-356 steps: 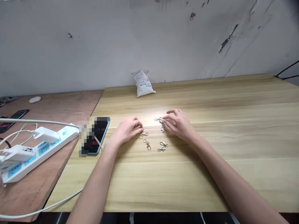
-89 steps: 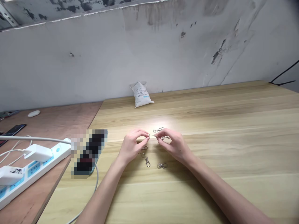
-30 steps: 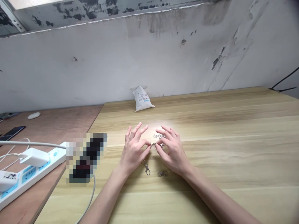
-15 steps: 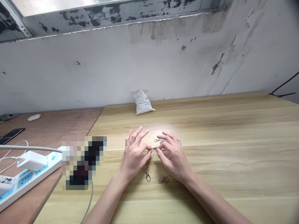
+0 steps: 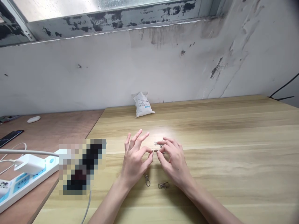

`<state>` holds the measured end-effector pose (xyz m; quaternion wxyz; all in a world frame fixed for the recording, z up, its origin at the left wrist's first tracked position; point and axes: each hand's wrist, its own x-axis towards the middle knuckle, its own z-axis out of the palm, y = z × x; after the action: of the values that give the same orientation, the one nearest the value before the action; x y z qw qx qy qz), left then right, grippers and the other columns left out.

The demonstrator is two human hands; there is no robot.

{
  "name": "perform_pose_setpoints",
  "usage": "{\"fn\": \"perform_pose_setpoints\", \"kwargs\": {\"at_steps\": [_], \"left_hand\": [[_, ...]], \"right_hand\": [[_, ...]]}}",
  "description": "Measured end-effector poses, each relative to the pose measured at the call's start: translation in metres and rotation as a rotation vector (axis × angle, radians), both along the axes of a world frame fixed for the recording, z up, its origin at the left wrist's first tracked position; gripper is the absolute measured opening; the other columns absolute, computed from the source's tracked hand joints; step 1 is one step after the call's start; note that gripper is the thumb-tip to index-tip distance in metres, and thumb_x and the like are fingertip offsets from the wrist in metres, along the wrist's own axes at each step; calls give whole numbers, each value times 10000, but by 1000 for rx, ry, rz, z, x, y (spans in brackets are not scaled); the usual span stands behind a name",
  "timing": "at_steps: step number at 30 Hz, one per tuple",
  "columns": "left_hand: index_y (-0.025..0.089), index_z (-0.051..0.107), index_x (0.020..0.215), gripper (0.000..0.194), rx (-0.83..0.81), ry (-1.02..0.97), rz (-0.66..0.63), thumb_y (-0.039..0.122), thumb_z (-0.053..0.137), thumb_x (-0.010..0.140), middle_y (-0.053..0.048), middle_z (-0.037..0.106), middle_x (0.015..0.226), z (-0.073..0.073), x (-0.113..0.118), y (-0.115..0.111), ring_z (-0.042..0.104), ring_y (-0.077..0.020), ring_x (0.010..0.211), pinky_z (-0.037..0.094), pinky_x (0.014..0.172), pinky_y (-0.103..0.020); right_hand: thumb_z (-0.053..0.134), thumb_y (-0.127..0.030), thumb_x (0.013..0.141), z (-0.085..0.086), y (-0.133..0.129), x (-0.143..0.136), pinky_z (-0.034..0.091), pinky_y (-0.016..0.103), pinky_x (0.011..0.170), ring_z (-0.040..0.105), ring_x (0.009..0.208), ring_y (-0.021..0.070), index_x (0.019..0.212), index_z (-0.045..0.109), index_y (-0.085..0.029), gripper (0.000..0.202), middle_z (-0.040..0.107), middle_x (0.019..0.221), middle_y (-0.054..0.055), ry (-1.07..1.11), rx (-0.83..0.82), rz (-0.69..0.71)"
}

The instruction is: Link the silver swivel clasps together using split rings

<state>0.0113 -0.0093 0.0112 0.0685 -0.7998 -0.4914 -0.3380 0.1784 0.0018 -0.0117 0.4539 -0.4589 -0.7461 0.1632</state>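
Note:
Between my two hands is a small metal swivel clasp point(image 5: 155, 150), largely covered by the fingertips. My left hand point(image 5: 136, 158) pinches its left end with thumb and forefinger, the other fingers raised and spread. On the opposite end, the thumb and forefinger of my right hand point(image 5: 173, 160) are closed. More metal clasps with rings lie partly hidden behind the right fingers, one ring point(image 5: 155, 143) showing. Below my left hand rests a lobster clasp point(image 5: 147, 180). Another clasp with a ring point(image 5: 163, 185) lies under my right wrist.
A white plastic packet point(image 5: 143, 105) stands at the back of the wooden table point(image 5: 221, 140), near the wall. To the left are a power strip point(image 5: 21, 183) with a white charger point(image 5: 30, 164), a phone point(image 5: 9, 137), cables and a pixelated dark object point(image 5: 85, 168).
Both hands stay at the same spot, still holding the small clasp, with slight finger movement. The whole view has shifted a little, so things appear lower.

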Motion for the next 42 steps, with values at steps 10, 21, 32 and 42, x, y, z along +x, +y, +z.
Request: {"fn": "perform_pose_setpoints", "kwargs": {"at_steps": [10, 21, 32, 42], "left_hand": [[216, 670, 741, 130, -10, -5, 31, 193, 618, 859, -52, 578, 1362, 0, 0, -1, 400, -301, 1374, 214, 1149, -635], [212, 648, 725, 136, -11, -4, 32, 185, 613, 854, -50, 575, 1366, -1, 1, -1, 399, -297, 1376, 214, 1153, -631], [206, 646, 718, 147, -4, 5, 28, 179, 607, 858, -56, 583, 1356, -1, 1, -2, 415, -301, 1364, 228, 1147, -624], [215, 660, 767, 137, 23, 28, -6, 175, 588, 877, -40, 565, 1384, -3, 9, -3, 420, -277, 1365, 227, 1159, -594]], "right_hand": [[548, -192, 880, 2, -2, 0, 408, 507, 967, 542, 1172, 287, 743, 569, -229, 143, 696, 1055, 61, 76, -15, 34], [553, -207, 881, -2, 0, 2, 393, 512, 968, 530, 1171, 292, 745, 567, -231, 139, 688, 1074, 57, 84, -50, 29], [545, -210, 885, -1, 0, 2, 385, 499, 966, 527, 1159, 280, 748, 567, -230, 140, 682, 1072, 50, 83, -74, 49], [547, -180, 863, 2, -2, -1, 348, 464, 972, 507, 1163, 265, 721, 547, -223, 148, 682, 1061, 39, 62, -174, 34]]}}
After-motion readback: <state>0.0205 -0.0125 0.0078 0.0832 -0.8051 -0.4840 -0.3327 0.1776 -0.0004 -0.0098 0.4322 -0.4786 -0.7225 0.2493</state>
